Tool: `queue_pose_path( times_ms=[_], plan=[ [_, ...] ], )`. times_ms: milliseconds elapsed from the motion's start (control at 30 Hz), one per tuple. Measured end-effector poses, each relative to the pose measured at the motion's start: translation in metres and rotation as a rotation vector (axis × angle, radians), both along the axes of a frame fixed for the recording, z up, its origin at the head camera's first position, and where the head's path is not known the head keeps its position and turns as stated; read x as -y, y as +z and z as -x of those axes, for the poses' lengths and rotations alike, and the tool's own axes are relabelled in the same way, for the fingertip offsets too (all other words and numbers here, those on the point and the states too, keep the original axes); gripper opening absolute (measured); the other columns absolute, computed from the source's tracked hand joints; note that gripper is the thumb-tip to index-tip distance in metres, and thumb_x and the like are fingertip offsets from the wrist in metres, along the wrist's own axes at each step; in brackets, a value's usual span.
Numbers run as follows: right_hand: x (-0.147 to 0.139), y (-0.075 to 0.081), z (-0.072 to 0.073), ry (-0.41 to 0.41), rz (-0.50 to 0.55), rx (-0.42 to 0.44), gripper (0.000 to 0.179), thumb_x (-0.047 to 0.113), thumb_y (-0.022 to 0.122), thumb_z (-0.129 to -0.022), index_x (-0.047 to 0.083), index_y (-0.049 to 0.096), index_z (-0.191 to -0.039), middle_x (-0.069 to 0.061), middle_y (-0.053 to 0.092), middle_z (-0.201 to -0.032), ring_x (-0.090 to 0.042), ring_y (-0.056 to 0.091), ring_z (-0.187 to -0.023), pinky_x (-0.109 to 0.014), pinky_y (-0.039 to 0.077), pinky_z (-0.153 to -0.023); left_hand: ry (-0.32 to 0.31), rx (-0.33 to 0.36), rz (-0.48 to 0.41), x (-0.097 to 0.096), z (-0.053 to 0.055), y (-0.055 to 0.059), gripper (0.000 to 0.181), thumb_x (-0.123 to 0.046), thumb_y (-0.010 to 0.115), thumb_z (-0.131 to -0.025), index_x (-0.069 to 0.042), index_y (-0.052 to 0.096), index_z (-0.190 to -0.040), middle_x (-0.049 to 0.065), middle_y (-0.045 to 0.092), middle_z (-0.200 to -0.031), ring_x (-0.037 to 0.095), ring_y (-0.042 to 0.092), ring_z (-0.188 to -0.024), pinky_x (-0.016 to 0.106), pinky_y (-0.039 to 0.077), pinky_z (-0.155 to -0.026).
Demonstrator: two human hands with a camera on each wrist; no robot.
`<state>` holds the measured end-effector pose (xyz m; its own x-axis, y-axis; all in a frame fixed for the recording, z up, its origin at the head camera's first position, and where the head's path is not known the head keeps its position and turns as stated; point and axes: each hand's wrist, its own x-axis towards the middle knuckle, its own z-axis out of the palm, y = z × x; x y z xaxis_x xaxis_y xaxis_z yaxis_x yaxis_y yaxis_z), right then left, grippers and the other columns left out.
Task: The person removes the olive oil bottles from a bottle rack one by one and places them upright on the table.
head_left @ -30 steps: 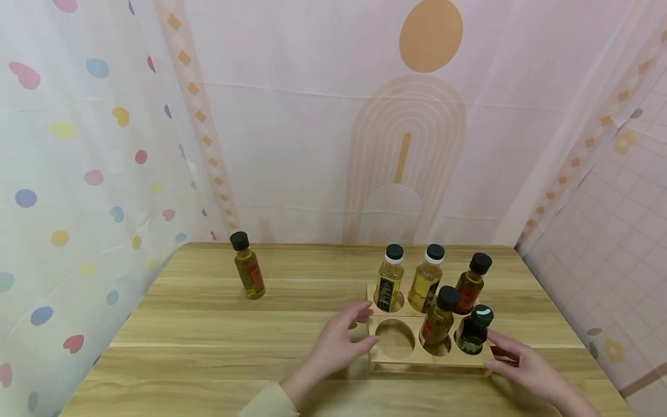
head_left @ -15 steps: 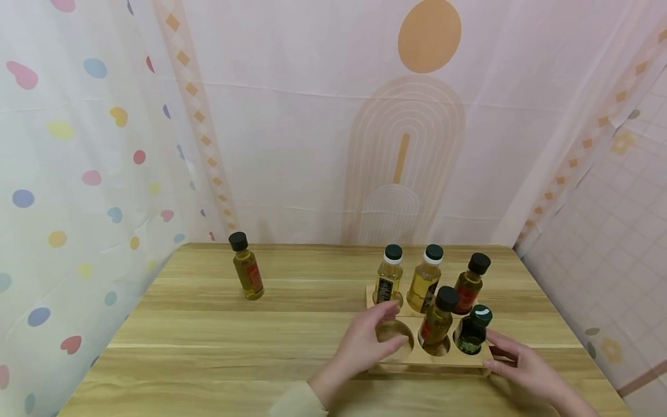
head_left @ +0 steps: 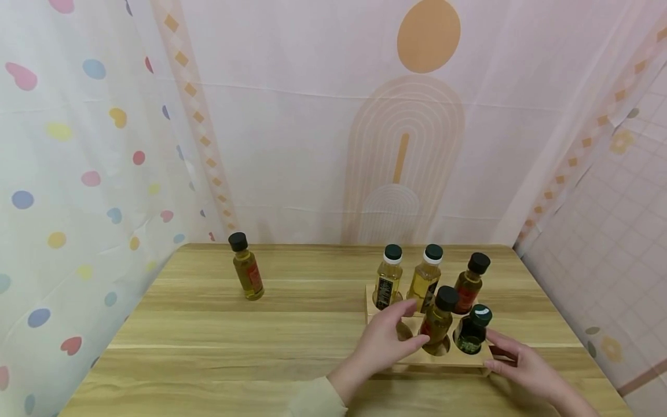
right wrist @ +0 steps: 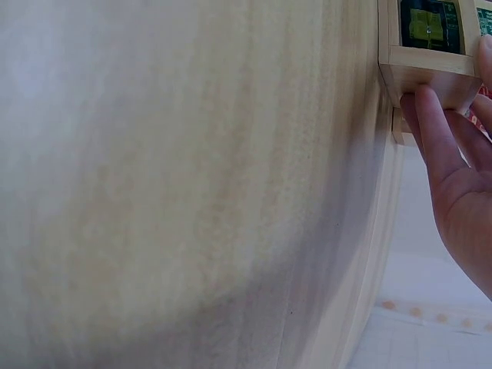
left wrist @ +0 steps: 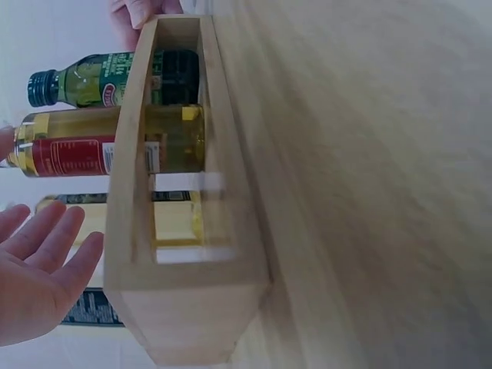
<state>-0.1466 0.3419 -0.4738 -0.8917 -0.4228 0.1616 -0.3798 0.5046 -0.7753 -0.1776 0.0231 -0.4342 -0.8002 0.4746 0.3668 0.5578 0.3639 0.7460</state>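
Note:
A wooden bottle rack (head_left: 458, 359) with two rows of round holes stands at the table's right. Three bottles are in its back row: two pale oil bottles (head_left: 428, 281) with green caps and a black-capped oil bottle (head_left: 469, 286). In front are a red-labelled oil bottle (head_left: 438, 324) with a black cap and a dark green bottle (head_left: 471, 336). My left hand (head_left: 388, 341) reaches over the front-left hole, fingers spread, thumb right at the red-labelled bottle. My right hand (head_left: 526, 370) holds the rack's right end, fingers against the end panel (right wrist: 430, 81).
Another black-capped oil bottle (head_left: 249, 272) stands upright at the table's back left. The wooden table (head_left: 208, 347) ends behind at a patterned curtain (head_left: 292, 145), with curtains on both sides too.
My left hand has moved right, from the rack's left end across the front-left hole to the red-labelled bottle. My right hand and the bottles have stayed in place.

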Motion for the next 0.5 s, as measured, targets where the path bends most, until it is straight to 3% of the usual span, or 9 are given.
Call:
queue_pose_path(
  times_ms=[500],
  plan=[
    [0.000, 0.001, -0.001, 0.000, 0.010, 0.030, 0.058, 0.002, 0.067, -0.092, -0.025, 0.039, -0.134, -0.053, 0.032, -0.133, 0.012, 0.048, -0.107, -0.017, 0.052, -0.080, -0.061, 0.016, -0.038, -0.026, 0.008, 0.022, 0.060, -0.028, 0.075, -0.090, -0.014, 0.050, -0.144, -0.001, 0.061, -0.133, 0.008, 0.056, -0.120, 0.027, 0.047, -0.097]
  ],
)
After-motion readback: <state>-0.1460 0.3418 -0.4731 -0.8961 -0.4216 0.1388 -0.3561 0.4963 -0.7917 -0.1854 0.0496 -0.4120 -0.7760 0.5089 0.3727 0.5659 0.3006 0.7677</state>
